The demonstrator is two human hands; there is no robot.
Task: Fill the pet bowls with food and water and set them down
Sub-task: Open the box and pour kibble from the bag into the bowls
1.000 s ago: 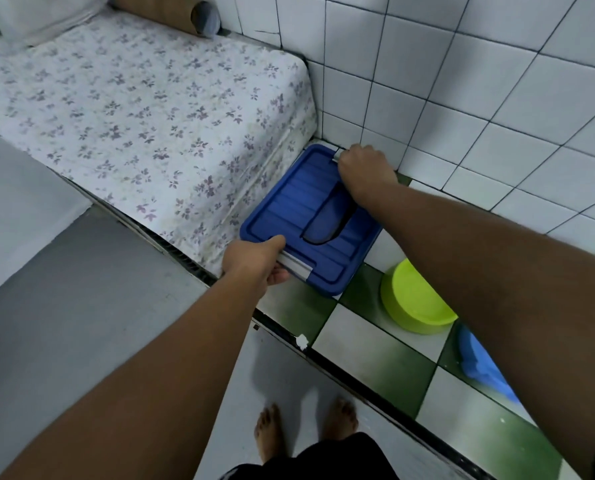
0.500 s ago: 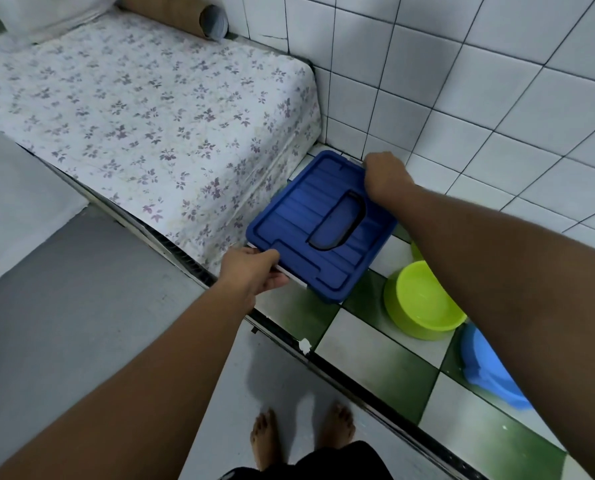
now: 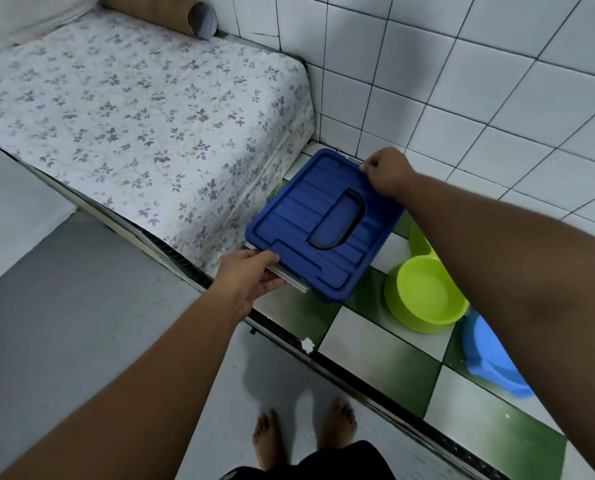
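Observation:
A blue lidded plastic box [image 3: 309, 216] with a recessed handle hangs above the green-and-white checkered floor, next to the mattress. My left hand [image 3: 251, 277] grips its near end at a grey latch. My right hand [image 3: 387, 171] grips its far end near the wall. A lime-green bowl [image 3: 424, 294] sits on the floor to the right of the box, with another lime-green rim [image 3: 417, 239] partly hidden behind it. A blue bowl [image 3: 490, 358] lies further right, mostly covered by my right arm.
A mattress with a floral sheet [image 3: 133, 109] fills the left. A cardboard tube [image 3: 185, 13] lies at its far end. White tiled wall [image 3: 462, 81] stands behind. A dark door track [image 3: 323, 358] crosses the floor. My bare feet [image 3: 303, 434] stand on grey floor.
Both hands have lifted the blue box off the floor and carried it slightly toward me and rightward. The bowls have not moved.

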